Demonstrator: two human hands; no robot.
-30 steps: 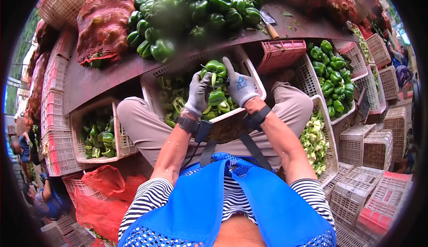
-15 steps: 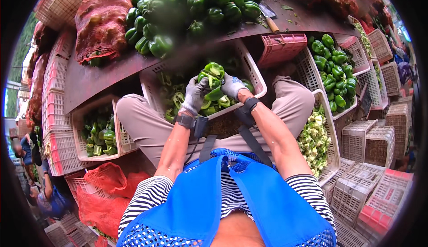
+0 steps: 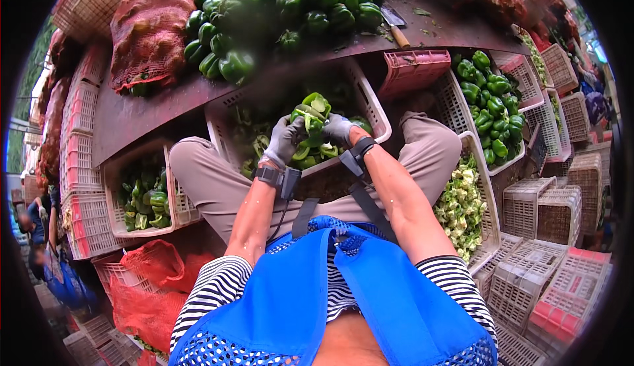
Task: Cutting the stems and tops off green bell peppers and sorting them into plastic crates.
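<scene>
Between my two gloved hands is a green bell pepper (image 3: 313, 110), cut open so that its pale inside shows. My left hand (image 3: 284, 141) has its fingers closed round the pepper's left side. From the other side my right hand (image 3: 339, 131) grips it, its fingertips partly hidden behind the pepper. Both hands are over a white plastic crate (image 3: 378, 114), in front of my crossed legs. Cut pepper pieces (image 3: 305, 161) lie in that crate below the hands. Whether a small tool is in either hand, I cannot tell.
Whole bell peppers (image 3: 290, 3) are heaped on the dark tabletop (image 3: 155, 112), near a wooden-handled blade (image 3: 396, 28) and a red mesh sack (image 3: 148, 36). Crates of whole peppers (image 3: 494, 105), pale green trimmings (image 3: 465, 204) and peppers (image 3: 148, 198) stand around my legs. Stacked crates (image 3: 531, 270) are at right.
My right wrist has turned and its fingers have curled in more against the pepper. The pepper has tilted slightly and stays between both hands. At the far left another person has shifted.
</scene>
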